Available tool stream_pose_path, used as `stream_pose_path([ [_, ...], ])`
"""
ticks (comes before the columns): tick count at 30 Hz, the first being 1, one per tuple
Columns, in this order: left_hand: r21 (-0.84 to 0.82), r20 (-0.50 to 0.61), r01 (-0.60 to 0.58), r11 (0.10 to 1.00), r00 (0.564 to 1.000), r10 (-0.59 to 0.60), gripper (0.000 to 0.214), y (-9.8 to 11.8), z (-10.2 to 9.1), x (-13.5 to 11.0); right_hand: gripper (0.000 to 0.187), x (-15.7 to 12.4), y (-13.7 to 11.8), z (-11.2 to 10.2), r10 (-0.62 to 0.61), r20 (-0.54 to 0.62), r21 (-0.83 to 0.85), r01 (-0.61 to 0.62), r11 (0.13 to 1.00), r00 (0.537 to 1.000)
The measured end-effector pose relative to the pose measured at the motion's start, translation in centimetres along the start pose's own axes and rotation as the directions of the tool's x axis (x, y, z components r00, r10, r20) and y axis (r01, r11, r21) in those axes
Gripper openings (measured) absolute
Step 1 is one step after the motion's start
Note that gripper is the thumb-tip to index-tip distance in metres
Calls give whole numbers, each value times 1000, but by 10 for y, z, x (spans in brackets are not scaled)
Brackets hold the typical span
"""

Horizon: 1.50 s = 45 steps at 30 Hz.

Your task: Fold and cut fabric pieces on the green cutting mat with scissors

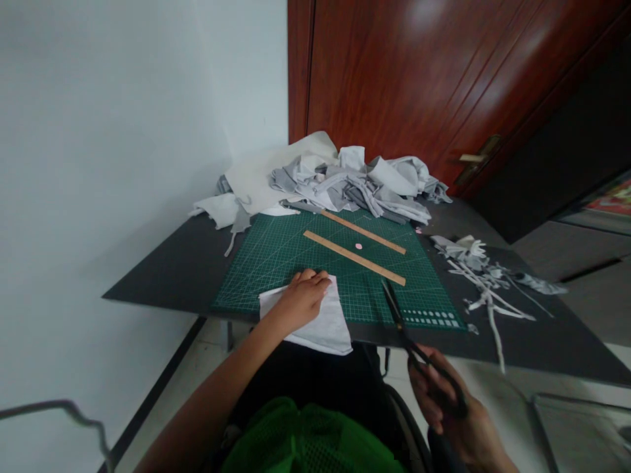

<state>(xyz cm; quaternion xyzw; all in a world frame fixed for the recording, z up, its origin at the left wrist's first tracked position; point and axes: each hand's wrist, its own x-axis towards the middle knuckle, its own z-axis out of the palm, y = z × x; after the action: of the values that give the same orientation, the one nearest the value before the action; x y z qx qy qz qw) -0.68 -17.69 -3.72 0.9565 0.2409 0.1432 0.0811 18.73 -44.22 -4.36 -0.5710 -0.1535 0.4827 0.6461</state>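
My left hand (306, 297) rests on a pale grey-white piece of cloth (323, 332), its fingers curled down at the cloth's upper edge. The cloth lies on the near side of a green cutting mat (246, 276) and hangs a little over the table's front edge. In my right hand (446, 397) is a pair of black-handled scissors (401, 332), held by the handles at the front edge. Their blades point away from me over the mat, apart from the cloth. Beyond, two wooden rulers (355, 257) lie slanted on the mat, with a small pink piece (358, 246) between them.
A heap of grey and white fabric (345, 184) covers the back of the dark table (167, 276). Thin cloth scraps (486, 289) lie to the right of the mat. A white wall (123, 131) stands at left, a brown door (394, 85) behind.
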Motion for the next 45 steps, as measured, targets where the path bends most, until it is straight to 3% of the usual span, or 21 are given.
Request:
stream_pose_path([
  [3,43,-9,-1,999,1000,2,39,-3,-1,2,61,-6,13,24,108,83,-82,-101,992,991],
  [6,100,-32,34,994,999,-31,43,-1,2,2,61,-9,21,34,150,124,-135,-133,982,981],
  [11,109,-42,87,990,996,-83,48,0,5,1,59,-17,26,39,191,147,-222,-156,963,970],
  [19,125,-47,127,984,991,-122,53,-8,9,2,60,-23,23,60,176,104,-183,-155,971,979],
  [27,132,-42,94,987,995,-89,60,-11,11,3,56,-10,32,60,154,165,-211,-118,970,974],
  [34,125,-35,90,988,996,-86,64,-12,11,2,57,-4,28,69,140,117,-214,-113,970,983],
  [39,120,-24,97,988,995,-95,65,-12,11,3,57,0,29,69,162,176,-235,-118,965,971],
  [45,114,-20,98,989,995,-96,66,-12,11,3,60,-6,23,75,163,110,-196,-140,971,980],
])
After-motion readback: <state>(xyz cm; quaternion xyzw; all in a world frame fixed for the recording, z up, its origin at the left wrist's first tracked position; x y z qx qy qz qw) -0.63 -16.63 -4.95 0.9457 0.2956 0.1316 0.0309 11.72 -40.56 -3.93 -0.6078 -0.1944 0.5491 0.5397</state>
